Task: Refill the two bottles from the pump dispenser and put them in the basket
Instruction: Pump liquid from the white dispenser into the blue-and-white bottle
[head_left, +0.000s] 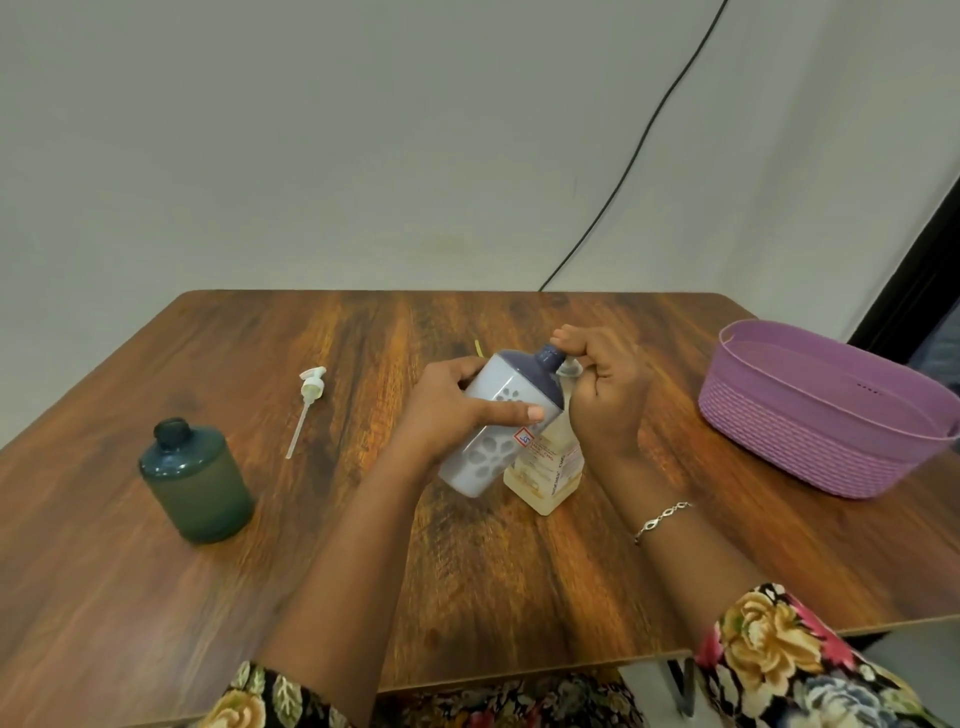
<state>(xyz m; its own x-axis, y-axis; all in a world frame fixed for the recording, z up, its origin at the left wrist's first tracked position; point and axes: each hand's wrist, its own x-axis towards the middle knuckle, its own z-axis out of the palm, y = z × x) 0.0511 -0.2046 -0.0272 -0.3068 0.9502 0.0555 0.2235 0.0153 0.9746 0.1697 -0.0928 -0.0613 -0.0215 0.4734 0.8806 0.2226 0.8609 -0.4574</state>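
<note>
- Head view: the left hand (452, 410) grips a pale blue bottle (483, 462) with a flower pattern and a dark navy top, holding it above the tabletop (363, 545) near the middle.
- The bottle is tilted, base toward the person and neck pointing up and away to the right.
- The left fingers (519, 413) are curled round the bottle's body, the thumb lying across its front face.
- The right hand (605, 395) is at the bottle's neck; its fingers (571, 338) are curled and pinch the navy tip from above. Whether a cap sits there cannot be told.
- Just behind and below the tilted bottle stands a clear dispenser bottle (545, 478) of yellowish liquid with a label, upright on the tabletop, partly hidden by the pale bottle and the right hand.
- The white pump head (311, 387) with its tube lies flat on the tabletop, to the left of the hands and apart from the dispenser bottle.
- A dark green bottle (195, 483) with a dark cap stands upright near the left edge, well apart from both hands.
- A purple basket (810, 431) sits at the right side of the tabletop, beyond the right hand.
- A bracelet (662, 519) circles the right wrist; a black cable (639, 150) runs down the wall behind.
</note>
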